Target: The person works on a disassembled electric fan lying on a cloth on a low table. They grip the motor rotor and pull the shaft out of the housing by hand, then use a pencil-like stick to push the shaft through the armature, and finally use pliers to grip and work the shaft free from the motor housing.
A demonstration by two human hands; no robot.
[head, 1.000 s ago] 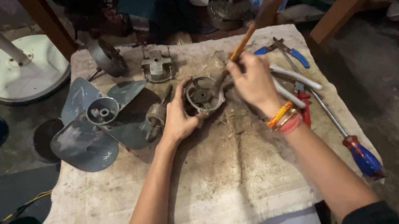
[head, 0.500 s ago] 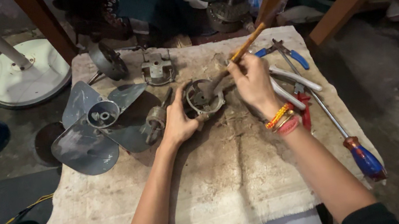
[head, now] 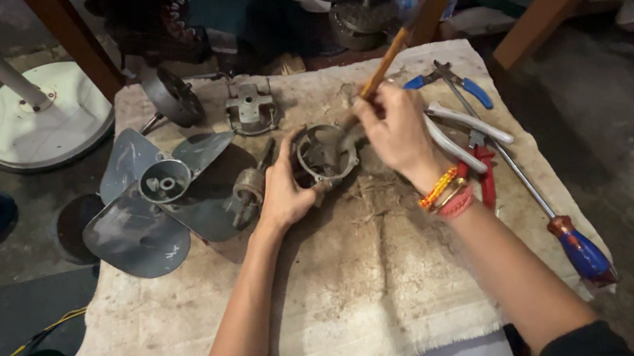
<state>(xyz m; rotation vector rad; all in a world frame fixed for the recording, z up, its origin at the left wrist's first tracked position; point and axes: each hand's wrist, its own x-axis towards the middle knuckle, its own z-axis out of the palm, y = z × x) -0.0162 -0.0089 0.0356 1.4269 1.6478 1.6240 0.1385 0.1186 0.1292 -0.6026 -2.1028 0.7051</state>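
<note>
Right now my left hand (head: 281, 192) is wrapped around the side of a round metal motor housing (head: 324, 154), fingers closed on its rim, steadying it on the stained cloth (head: 349, 282) that covers the table. My right hand (head: 392, 131) is pinched shut around a wooden-handled brush (head: 384, 66), whose handle slants up and away from me while its working end dips into the open cup of the housing; the tip itself is hidden behind my fingers. Bangles in orange and red sit on my right wrist. Just left of the housing lies a small rotor on its shaft (head: 249, 186), touching the edge of a grey three-bladed fan (head: 157, 198). Farther back on the cloth rest a metal bracket (head: 250, 108) and a dark round part (head: 173, 97). To the right of my hand lie blue-handled pliers (head: 449, 83), a white-handled tool (head: 464, 127), and a long screwdriver with a red and blue handle (head: 581, 251) near the cloth's edge.
</note>
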